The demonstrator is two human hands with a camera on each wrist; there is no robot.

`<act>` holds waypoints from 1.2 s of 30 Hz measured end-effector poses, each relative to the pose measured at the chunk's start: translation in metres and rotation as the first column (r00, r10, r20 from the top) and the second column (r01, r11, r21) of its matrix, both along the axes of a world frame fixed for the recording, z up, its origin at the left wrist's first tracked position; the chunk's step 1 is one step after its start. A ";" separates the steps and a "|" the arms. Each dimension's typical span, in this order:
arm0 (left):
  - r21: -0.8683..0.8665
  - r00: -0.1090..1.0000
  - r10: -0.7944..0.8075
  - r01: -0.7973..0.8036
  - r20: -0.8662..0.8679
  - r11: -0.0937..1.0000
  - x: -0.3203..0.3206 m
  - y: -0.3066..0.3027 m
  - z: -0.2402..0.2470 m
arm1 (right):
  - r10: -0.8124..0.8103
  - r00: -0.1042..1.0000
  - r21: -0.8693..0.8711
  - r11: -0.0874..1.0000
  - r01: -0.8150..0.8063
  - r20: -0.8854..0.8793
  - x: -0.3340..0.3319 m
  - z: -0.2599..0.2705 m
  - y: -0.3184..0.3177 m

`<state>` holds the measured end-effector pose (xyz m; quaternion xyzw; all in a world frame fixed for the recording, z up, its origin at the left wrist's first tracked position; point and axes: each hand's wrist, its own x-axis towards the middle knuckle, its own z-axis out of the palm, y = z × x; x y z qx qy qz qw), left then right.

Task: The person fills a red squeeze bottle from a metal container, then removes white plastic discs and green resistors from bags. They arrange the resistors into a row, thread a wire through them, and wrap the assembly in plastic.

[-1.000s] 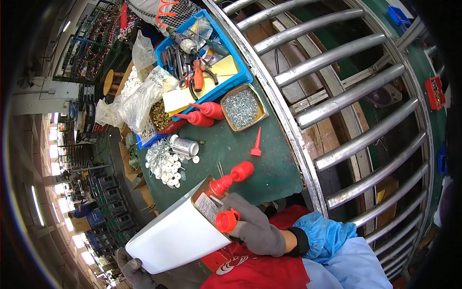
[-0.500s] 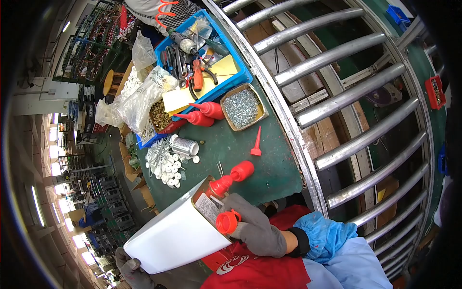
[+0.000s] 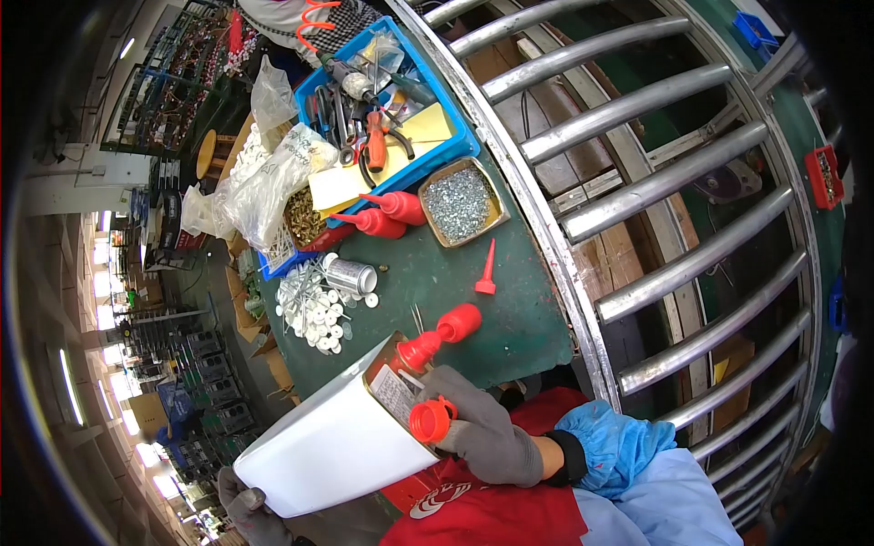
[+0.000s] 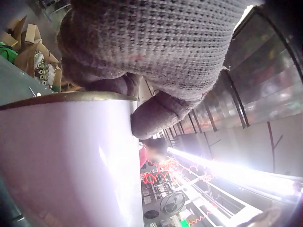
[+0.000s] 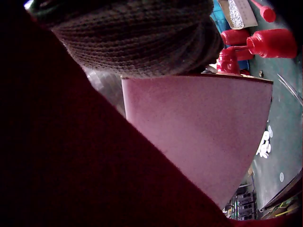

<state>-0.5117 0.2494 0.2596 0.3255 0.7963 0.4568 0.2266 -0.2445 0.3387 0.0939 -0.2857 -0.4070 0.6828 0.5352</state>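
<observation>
- At the near edge of the bench (image 3: pixel 510 328), the right hand (image 3: pixel 487 437) curls its fingers over the upper end of the can (image 3: pixel 337 446), just beside the red cap (image 3: pixel 430 419).
- The left hand (image 3: pixel 244 510) holds the can's lower end, and its fingers (image 4: pixel 156 113) wrap round the bottom rim.
- The can hangs tilted off the near edge. Its red spout (image 3: pixel 414 350) points at a red bottle (image 3: pixel 458 321) on the bench. Whether the two touch I cannot tell.
- Pouring looks to be under way, but no liquid shows, so how full the bottle is stays unknown. Righting the can and closing it are still left.
- Farther in lie white washers (image 3: pixel 319 309) and a tray of screws (image 3: pixel 458 202).
- Since half a second ago, hands, can and tilt are the same, with only a slight camera shift.
</observation>
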 end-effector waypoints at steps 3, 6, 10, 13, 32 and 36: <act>-0.015 1.000 -0.017 0.017 -0.001 1.000 -0.002 -0.002 0.002 | -0.062 0.998 0.048 0.997 0.062 0.009 -0.001 0.000 0.000; 0.015 1.000 -0.012 0.013 -0.022 1.000 -0.003 -0.002 0.000 | -0.051 0.998 0.089 0.995 0.049 0.020 -0.001 -0.001 -0.001; 0.025 1.000 -0.020 0.020 -0.005 0.999 -0.002 0.000 -0.001 | -0.032 0.999 0.112 0.993 0.029 0.027 0.001 -0.003 -0.001; 0.009 0.999 -0.030 0.030 0.012 1.000 -0.010 -0.006 0.000 | -0.030 0.999 0.096 0.995 0.028 0.017 0.000 -0.003 -0.002; -0.082 0.992 -0.060 0.051 -0.109 0.995 -0.010 -0.012 -0.021 | -0.031 0.996 0.071 0.997 0.026 0.080 -0.003 0.005 0.003; -0.010 0.986 -0.108 0.110 0.127 0.994 -0.027 -0.017 -0.032 | -0.006 0.996 0.024 1.000 0.004 0.092 -0.005 0.005 0.004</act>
